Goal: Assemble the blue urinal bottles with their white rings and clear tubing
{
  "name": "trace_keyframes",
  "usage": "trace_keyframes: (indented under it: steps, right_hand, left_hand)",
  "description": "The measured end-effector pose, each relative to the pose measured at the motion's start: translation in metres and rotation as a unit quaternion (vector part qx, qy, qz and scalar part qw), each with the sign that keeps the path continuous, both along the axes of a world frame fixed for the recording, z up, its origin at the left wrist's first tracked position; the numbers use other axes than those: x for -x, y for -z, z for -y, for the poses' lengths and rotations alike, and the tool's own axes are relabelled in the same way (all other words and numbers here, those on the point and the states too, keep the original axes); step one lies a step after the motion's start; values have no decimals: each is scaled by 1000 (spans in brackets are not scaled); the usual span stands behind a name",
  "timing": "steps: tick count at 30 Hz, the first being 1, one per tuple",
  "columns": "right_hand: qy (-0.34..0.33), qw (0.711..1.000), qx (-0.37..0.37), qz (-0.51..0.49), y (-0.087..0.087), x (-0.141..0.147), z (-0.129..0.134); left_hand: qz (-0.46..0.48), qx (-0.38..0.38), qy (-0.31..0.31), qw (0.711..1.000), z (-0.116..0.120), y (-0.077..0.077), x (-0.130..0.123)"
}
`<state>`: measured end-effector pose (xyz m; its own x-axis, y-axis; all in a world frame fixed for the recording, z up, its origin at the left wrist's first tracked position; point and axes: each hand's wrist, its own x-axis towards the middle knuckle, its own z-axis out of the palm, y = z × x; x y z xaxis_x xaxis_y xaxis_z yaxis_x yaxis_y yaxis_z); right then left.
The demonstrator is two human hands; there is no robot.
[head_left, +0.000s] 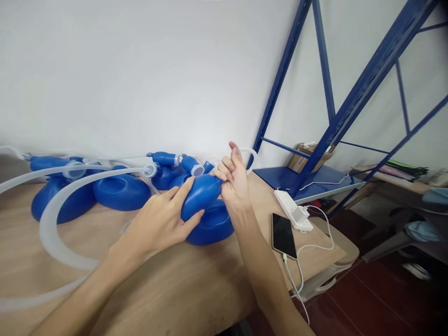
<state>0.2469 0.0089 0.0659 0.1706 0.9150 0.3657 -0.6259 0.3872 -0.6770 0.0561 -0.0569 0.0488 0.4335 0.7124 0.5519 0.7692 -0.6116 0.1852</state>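
Observation:
My left hand (pixel 164 214) is wrapped round a smooth blue rounded piece (pixel 203 193), thumb below and fingers on top. At the right end of that piece, my right hand (pixel 233 175) has its fingers curled and pressed together; what they pinch there is too small to make out. Just beneath lies a larger blue bulb (pixel 213 226) on the wooden table (pixel 168 289). A translucent tube (pixel 250 151) shows behind my right hand.
More blue bulbs (pixel 122 191) and ribbed clear hoses (pixel 52 233) lie at the left against the wall. A phone (pixel 283 235) and white power strip (pixel 289 205) with cables are at the right. Blue metal shelving (pixel 325 135) stands behind, holding a cardboard box (pixel 303 161).

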Motion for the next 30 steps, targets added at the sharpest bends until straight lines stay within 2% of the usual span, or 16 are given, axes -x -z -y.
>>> trace_keyframes:
  steps: [2,4,5,6,8,10,11,13,15,17,19,26,28,30]
  right_hand:
    - [-20,1000,6,-2,-1,-1,-2]
    - [-29,1000,4,7,-2,0,-4]
    - [-29,1000,-1,12,-2,1,-4]
    - [-26,999,-10,17,-2,2,-5]
    - [-12,999,-41,28,-2,0,-4]
    - [4,995,-88,47,-2,-5,-2]
    - [14,992,-115,59,-3,-9,0]
    - [40,983,-162,78,-4,-20,6]
    - [66,977,-181,90,-8,-31,14]
    - [86,976,-171,99,-13,-38,22]
    - [103,977,-150,110,-18,-41,30]
    - [146,970,-143,134,-27,-33,58]
    - [160,963,-154,153,-28,-34,68]
    - [158,959,-168,165,-29,-37,75]
  left_hand:
    - [48,80,21,995,2,-9,4]
    - [120,212,53,968,0,-17,8]
    - [168,297,79,937,-3,-19,10]
    - [219,384,107,891,-7,-20,11]
    - [320,528,153,772,-15,-16,10]
    - [394,613,176,662,-20,-9,5]
    - [415,639,182,622,-20,-5,2]
    - [431,673,206,564,-18,1,-7]
    - [424,686,239,540,-11,4,-15]
    - [416,675,266,548,-4,3,-19]
    - [410,644,269,588,3,-2,-20]
    - [269,450,214,824,29,-23,-1]
    - [236,361,207,878,38,-26,1]
    - [203,267,206,919,46,-27,1]
